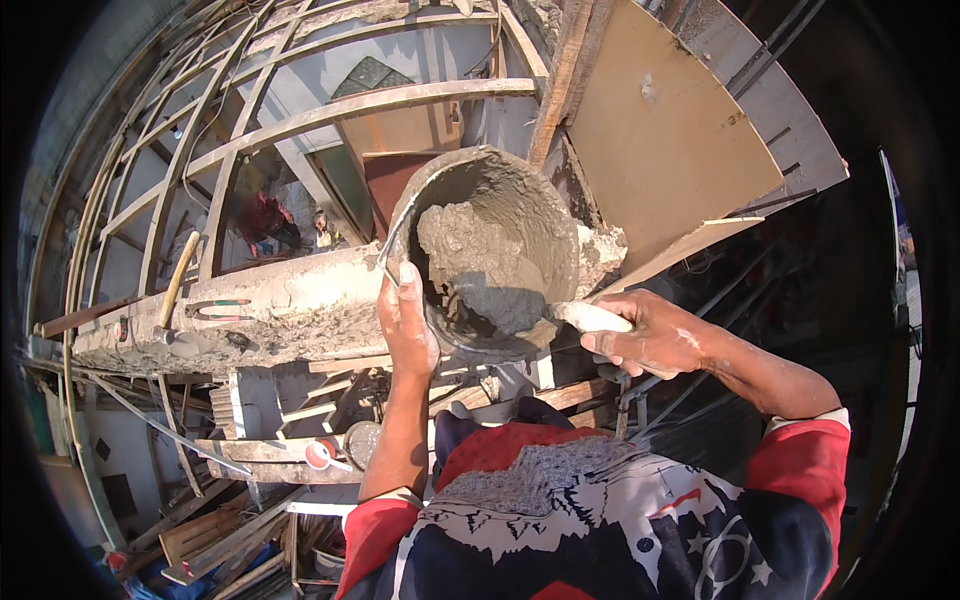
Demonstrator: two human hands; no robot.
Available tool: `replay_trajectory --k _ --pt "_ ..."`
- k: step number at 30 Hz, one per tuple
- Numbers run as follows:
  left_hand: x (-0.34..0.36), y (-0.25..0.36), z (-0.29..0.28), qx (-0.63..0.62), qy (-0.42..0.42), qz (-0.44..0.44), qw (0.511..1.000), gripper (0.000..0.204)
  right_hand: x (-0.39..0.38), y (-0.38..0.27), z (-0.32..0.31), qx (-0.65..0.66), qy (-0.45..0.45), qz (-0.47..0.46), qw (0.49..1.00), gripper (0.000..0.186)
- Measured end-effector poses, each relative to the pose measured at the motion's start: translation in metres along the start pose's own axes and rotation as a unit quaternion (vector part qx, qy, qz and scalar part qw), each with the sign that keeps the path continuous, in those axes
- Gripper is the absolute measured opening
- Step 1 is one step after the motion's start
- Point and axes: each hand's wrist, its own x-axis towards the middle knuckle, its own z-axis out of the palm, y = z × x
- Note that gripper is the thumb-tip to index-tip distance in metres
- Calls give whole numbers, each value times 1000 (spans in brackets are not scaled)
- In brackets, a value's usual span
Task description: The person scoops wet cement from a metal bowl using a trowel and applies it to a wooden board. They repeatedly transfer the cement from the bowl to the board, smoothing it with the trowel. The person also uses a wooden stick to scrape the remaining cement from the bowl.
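A bucket (pixel 408 240) crusted with cement stands tilted toward me on the concrete ledge. Wet grey mortar (pixel 480 255) fills part of it and coats its inner wall. My left hand (pixel 408 325) grips the bucket's left side, thumb up by the rim and wire handle. In my right hand (pixel 650 335), closed at the bucket's lower right rim, is the pale handle of a trowel (pixel 592 318). The trowel's blade reaches into the bucket and is mostly hidden by mortar and rim.
Along the rough concrete ledge (pixel 290 290) lie a hammer (pixel 178 285) and pincers (pixel 220 310). Beyond it, a wooden roof frame (pixel 330 110) spans a drop to rooms below. Tan boards (pixel 660 110) stand at the right. Below me are planks (pixel 250 450) with a red-and-white dipper (pixel 320 454).
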Motion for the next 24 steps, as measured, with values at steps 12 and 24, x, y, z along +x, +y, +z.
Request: replay_trajectory --k 12,24 --pt "3 7 4 -141 20 -10 990 56 -68 -90 -183 -61 305 -155 938 49" --pt "-2 0 1 -51 60 -7 997 67 -76 -107 -237 78 360 -275 888 46"
